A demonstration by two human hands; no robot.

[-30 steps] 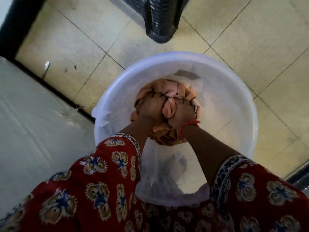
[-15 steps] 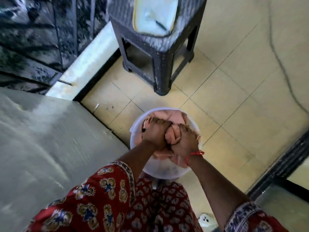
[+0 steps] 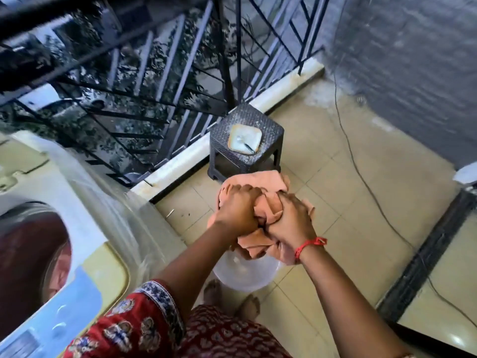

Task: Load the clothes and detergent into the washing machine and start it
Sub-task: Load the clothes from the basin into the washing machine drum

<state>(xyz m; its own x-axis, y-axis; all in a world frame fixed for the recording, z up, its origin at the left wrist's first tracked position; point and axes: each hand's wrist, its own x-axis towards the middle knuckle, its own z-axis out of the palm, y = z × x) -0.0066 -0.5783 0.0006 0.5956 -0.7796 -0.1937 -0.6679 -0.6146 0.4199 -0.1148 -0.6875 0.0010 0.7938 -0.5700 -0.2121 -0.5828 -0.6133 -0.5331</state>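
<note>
Both hands, left hand and right hand, are clenched around peach clothes, now lifted clear of the tub at lower centre; loading follows.

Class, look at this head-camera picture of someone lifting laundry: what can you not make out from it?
- Tub, head view: mostly hidden behind the peach cloth and both hands, left and right.
- Washing machine: cut off by the left edge and motion-blurred; controls unreadable.
- Dish on the stool: contents too small to tell.
</note>
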